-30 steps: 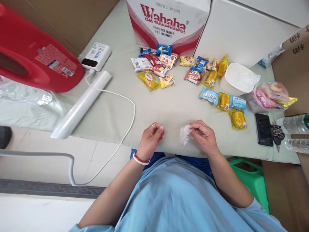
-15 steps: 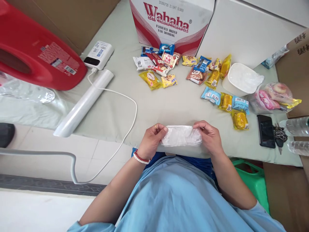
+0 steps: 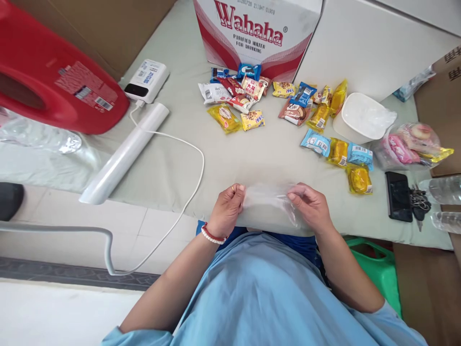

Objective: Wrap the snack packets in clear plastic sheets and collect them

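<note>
Both my hands hold a thin clear plastic bag (image 3: 270, 201) stretched flat between them above the near edge of the pale green table (image 3: 173, 163). My left hand (image 3: 226, 209), with a bead bracelet at the wrist, pinches the bag's left end. My right hand (image 3: 309, 206) pinches its right end. Several wrapped snacks (image 3: 237, 98) lie in a loose pile further back, with more wrapped snacks (image 3: 336, 151) nearer on the right.
A Wahaha water carton (image 3: 255, 33) stands at the back. A white tub (image 3: 360, 117) and a bag of snacks (image 3: 410, 142) sit on the right, with a phone (image 3: 398, 190), keys and bottles. A plastic roll (image 3: 124, 154), power bank (image 3: 146, 80), cable and red jug (image 3: 54, 77) lie left.
One second ago only my right hand held the bag, crumpled small. Both hands then pulled it out wide, and now it is spread thinner and more see-through between them.
</note>
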Action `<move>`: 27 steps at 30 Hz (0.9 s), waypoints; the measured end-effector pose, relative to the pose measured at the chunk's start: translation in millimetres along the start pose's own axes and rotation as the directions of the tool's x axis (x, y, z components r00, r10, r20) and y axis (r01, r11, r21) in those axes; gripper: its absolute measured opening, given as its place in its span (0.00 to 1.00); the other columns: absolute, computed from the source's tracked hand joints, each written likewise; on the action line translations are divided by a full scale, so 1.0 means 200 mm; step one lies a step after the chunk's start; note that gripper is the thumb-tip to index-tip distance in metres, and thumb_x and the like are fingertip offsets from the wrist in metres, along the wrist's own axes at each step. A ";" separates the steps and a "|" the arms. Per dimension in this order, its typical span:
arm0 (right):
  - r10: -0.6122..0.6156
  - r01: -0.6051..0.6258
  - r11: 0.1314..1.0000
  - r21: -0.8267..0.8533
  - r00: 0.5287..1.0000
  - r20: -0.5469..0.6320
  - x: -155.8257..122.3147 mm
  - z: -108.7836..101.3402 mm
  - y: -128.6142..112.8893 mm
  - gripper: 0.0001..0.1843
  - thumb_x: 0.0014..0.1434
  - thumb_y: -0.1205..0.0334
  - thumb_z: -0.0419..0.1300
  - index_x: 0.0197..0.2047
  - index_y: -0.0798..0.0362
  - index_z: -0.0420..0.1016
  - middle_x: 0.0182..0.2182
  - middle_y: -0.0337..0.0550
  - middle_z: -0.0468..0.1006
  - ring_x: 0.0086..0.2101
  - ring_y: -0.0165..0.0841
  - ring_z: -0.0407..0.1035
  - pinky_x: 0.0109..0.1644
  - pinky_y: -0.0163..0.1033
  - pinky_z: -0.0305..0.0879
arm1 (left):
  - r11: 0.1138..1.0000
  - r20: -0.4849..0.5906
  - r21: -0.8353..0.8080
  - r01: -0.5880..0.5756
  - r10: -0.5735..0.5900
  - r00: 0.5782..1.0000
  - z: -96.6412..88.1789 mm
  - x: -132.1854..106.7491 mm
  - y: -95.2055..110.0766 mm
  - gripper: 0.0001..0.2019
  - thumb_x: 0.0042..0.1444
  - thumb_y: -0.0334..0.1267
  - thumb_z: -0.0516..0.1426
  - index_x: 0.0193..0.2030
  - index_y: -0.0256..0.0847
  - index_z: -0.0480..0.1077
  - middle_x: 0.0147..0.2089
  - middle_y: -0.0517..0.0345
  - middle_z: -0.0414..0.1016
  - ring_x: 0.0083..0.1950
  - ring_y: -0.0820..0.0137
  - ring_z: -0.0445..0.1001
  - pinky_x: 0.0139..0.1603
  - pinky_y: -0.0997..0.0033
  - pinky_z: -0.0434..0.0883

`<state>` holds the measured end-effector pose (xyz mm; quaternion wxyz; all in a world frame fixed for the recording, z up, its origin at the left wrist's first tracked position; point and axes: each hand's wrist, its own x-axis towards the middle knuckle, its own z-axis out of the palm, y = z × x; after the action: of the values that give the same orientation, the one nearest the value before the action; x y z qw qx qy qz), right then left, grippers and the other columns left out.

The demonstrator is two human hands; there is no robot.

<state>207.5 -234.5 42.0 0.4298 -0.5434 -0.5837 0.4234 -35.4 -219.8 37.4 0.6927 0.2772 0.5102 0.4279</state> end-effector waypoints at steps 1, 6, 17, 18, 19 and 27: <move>0.064 -0.062 0.996 0.058 0.997 -0.041 0.00 0.01 0.02 0.11 0.65 0.50 0.67 0.38 0.49 0.81 0.31 0.38 0.76 0.32 0.31 0.68 0.38 0.37 0.65 | 1.000 0.003 0.007 -0.006 0.006 1.000 0.00 0.00 0.01 0.31 0.50 0.68 0.67 0.26 0.41 0.63 0.23 0.68 0.60 0.23 0.79 0.53 0.25 0.76 0.54; 0.108 -0.101 0.994 0.049 0.981 -0.164 -0.01 0.04 0.03 0.14 0.63 0.47 0.68 0.39 0.49 0.81 0.32 0.39 0.78 0.33 0.33 0.70 0.39 0.38 0.67 | 1.000 0.054 0.003 0.023 -0.023 0.998 0.00 -0.03 0.04 0.32 0.53 0.71 0.62 0.28 0.42 0.62 0.27 0.63 0.67 0.22 0.79 0.59 0.21 0.75 0.52; -0.086 0.061 0.980 -0.190 0.988 -0.126 -0.02 0.10 -0.05 0.08 0.66 0.54 0.65 0.40 0.48 0.83 0.33 0.43 0.78 0.35 0.35 0.70 0.41 0.42 0.68 | 0.970 0.112 0.237 -0.042 0.016 0.994 0.12 -0.03 -0.02 0.23 0.49 0.57 0.70 0.39 0.40 0.75 0.36 0.57 0.78 0.37 0.68 0.73 0.37 0.69 0.69; 0.046 -0.059 0.996 -0.069 0.984 -0.173 -0.02 0.10 -0.04 0.10 0.66 0.51 0.66 0.39 0.48 0.82 0.32 0.41 0.77 0.33 0.33 0.68 0.38 0.40 0.67 | 0.983 0.103 0.180 -0.041 0.023 0.994 0.12 -0.02 -0.02 0.21 0.50 0.55 0.70 0.38 0.40 0.76 0.36 0.57 0.79 0.39 0.67 0.74 0.40 0.68 0.70; 0.186 -0.175 0.982 0.069 0.963 -0.195 -0.02 0.09 -0.03 0.13 0.64 0.48 0.68 0.38 0.49 0.80 0.30 0.39 0.75 0.30 0.31 0.66 0.34 0.38 0.64 | 0.994 0.088 0.105 -0.035 0.026 0.996 0.12 -0.02 -0.02 0.20 0.50 0.54 0.71 0.39 0.39 0.77 0.37 0.57 0.80 0.40 0.67 0.75 0.42 0.67 0.71; 0.585 -0.554 0.689 0.467 0.806 0.094 -0.01 0.04 -0.06 0.26 0.44 0.42 0.79 0.31 0.51 0.74 0.24 0.36 0.71 0.25 0.26 0.59 0.23 0.30 0.53 | 0.951 0.104 -0.276 0.139 -0.114 0.988 0.08 -0.01 0.05 0.24 0.44 0.45 0.74 0.46 0.38 0.78 0.44 0.50 0.84 0.45 0.61 0.81 0.49 0.61 0.75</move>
<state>196.9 -238.0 52.2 0.4141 -0.5885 -0.2511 0.6474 -24.4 -216.3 51.5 0.7727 0.1608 0.4300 0.4384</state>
